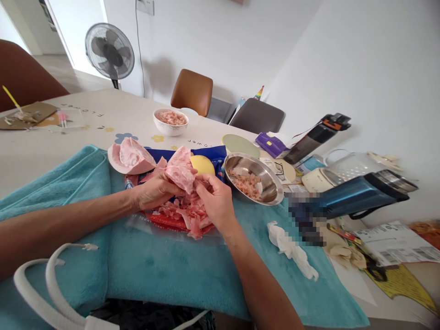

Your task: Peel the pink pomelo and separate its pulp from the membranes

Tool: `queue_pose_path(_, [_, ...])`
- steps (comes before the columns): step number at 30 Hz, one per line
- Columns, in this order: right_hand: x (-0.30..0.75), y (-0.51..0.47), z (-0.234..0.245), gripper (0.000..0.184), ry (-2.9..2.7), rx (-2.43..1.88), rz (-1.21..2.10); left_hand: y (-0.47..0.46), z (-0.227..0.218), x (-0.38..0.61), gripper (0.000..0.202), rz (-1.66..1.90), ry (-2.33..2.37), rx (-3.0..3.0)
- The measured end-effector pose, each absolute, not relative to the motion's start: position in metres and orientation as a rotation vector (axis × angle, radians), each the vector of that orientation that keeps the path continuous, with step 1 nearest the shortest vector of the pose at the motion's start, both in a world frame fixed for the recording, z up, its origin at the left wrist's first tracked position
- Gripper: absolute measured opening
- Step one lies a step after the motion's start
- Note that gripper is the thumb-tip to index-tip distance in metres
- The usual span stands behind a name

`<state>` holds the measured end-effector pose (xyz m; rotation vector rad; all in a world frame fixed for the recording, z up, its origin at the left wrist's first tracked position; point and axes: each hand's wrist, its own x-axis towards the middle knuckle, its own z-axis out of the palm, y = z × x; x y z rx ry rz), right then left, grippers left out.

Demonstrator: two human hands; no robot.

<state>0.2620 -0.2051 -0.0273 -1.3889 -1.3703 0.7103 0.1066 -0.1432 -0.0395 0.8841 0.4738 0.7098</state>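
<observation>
My left hand (156,189) is closed around a pale pink pomelo piece (181,176) with white pith on it. The fingers of my right hand (215,197) pinch the right edge of the same piece. Beneath both hands, torn pink pomelo membranes (187,213) lie heaped on a red and blue plastic bag (165,223). To the left sits a thick, cup-shaped pink pomelo rind (130,156). Behind my right hand is a piece of yellow rind (202,165). A steel bowl (277,190) on the right holds peeled pomelo flesh (245,184).
A teal towel (172,270) covers the near table. Farther back stands a white bowl (171,130) of pomelo flesh. Crumpled tissue (292,250), a blue bottle (357,195) and a dark bottle (314,137) are on the right. A white cable (57,275) loops at lower left.
</observation>
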Motion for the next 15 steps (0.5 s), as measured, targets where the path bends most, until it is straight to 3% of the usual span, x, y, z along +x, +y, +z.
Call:
queue_pose_path(5, [0.2614, -0.2042, -0.0325, 0.013, -1.522, -1.476, 0.428, -0.147, -0.0354, 0.106, 0.04, 0.674, 0.5, 0.922])
queue_pose_path(12, [0.2616, -0.2017, -0.0316, 0.017, -1.313, -1.544, 0.652, -0.1437, -0.0384, 0.1043, 0.034, 0.606, 0.367, 0.898])
queue_pose_path(15, [0.2627, -0.2008, -0.03, 0.021, -1.249, -1.559, 0.697, -0.1405, -0.0418, 0.1039, 0.041, 0.599, 0.345, 0.9])
